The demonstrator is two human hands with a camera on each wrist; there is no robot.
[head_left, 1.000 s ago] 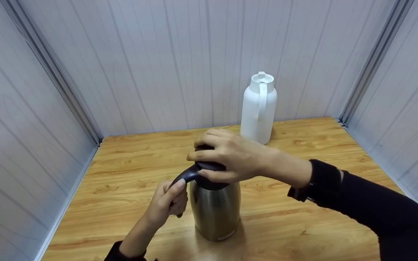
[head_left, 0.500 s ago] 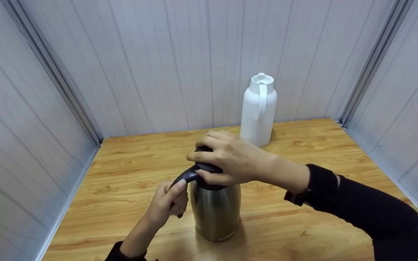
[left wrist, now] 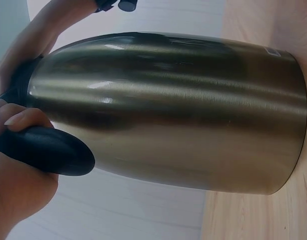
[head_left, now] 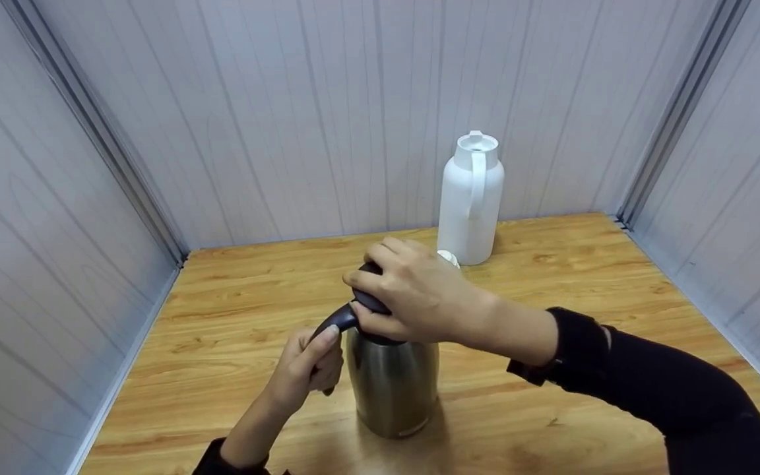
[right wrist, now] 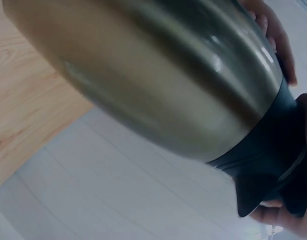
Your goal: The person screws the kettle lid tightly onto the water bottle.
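A steel thermos jug [head_left: 393,382] with a black top stands upright on the wooden table [head_left: 221,316]. My left hand [head_left: 307,369] grips its black handle [head_left: 334,321] on the left side; the same black handle [left wrist: 43,150] shows in the left wrist view beside the steel body [left wrist: 183,110]. My right hand [head_left: 406,293] is curled over the black lid [head_left: 370,298] from above and grips it. In the right wrist view the steel body [right wrist: 153,75] and black collar [right wrist: 263,160] fill the frame.
A white thermos jug [head_left: 470,198] with a handle stands at the back of the table against the wall. A small white object [head_left: 448,258] peeks out behind my right hand. Grey panel walls close in the table on three sides.
My right hand has turned on the lid, wrist swinging toward me and fingers shifting round. The left hand and the jug have stayed in place.
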